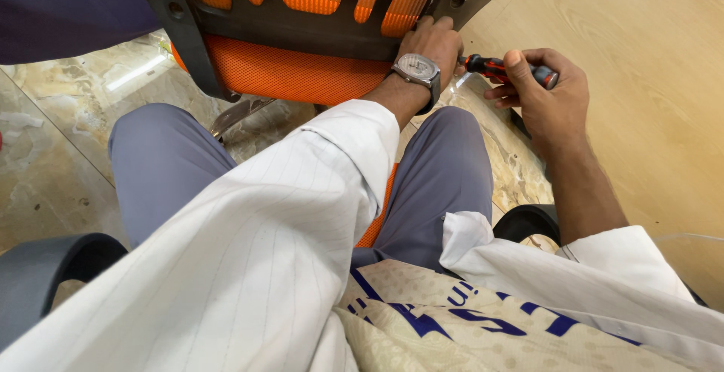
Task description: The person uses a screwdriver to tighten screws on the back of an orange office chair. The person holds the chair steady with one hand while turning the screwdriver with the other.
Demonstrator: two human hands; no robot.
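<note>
My left hand (431, 41), with a wristwatch (416, 69) on the wrist, grips the lower edge of an orange mesh chair back (302, 70) with a black plastic frame (317, 29). My right hand (547, 89) is closed around the red and black handle of a screwdriver (490, 66), whose tip points left toward the frame right beside my left hand. The tip itself is hidden behind my left hand.
My knees in grey trousers (445, 176) sit below the chair back, over an orange seat (377, 217). Black armrests (45, 274) show at the lower left and right. Marble floor (60, 168) lies left; a light wooden panel (641, 55) stands right.
</note>
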